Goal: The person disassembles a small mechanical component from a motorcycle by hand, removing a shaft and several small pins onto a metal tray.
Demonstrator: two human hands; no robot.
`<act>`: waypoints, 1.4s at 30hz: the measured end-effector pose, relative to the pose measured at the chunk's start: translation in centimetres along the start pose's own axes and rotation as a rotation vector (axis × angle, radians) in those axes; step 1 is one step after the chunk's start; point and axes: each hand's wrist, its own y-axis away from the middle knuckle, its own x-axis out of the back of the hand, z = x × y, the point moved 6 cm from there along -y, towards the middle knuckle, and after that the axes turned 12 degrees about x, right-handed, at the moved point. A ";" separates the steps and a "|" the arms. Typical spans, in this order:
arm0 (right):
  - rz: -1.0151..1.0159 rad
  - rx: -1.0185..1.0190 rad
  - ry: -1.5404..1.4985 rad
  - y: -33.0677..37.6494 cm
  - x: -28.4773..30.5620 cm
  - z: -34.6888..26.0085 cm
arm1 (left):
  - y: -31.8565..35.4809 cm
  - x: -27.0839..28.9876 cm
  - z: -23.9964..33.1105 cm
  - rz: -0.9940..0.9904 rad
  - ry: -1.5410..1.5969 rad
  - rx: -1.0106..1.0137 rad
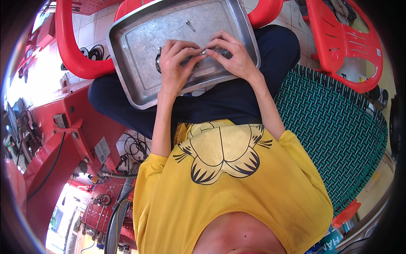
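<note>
1. Small metal part [206,51] pinched between the fingertips of both hands, just above the floor of a steel tray [139,38]; exact shape too small to tell.
2. Left hand [176,63] curled narrow, fingertips closed on the part's near end, palm over a dark round component [158,60] half hidden beneath it.
3. Right hand [232,55] likewise closed narrow, thumb and forefinger meeting the left's at the part.
4. Judged hard, stiff and light, probably smooth and possibly oily: apt to slip or roll if released. Best gripped as here, by the tips, across its narrow body, close over the tray so that a drop stays contained.
5. Loose screw [190,26] lying beyond the hands on the tray floor, well apart from them.
6. Tray scuffed, dull grey, with raised rim, resting tilted on crossed legs in dark trousers [228,101]; an unsteady base, judged liable to tip.
7. Red plastic chair [67,46] beyond and left of the hands, another red chair [347,46] to the right.
8. Green woven mat [334,122] right of the hands, red machine frame [63,139] with cables to the left, tiled floor beneath.
</note>
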 end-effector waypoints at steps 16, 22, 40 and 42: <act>0.125 -0.022 0.096 0.2 0.6 0.2 | -0.2 0.2 0.4 0.008 -0.047 0.026; 0.216 -0.244 0.251 0.6 1.7 1.4 | -0.3 0.1 0.2 0.024 -0.081 0.085; 0.205 -0.353 0.256 1.1 1.1 2.9 | -0.2 -0.1 0.1 0.012 -0.091 0.081; 0.242 -0.322 0.218 1.0 1.1 2.8 | -0.2 -0.1 0.1 0.014 -0.093 0.083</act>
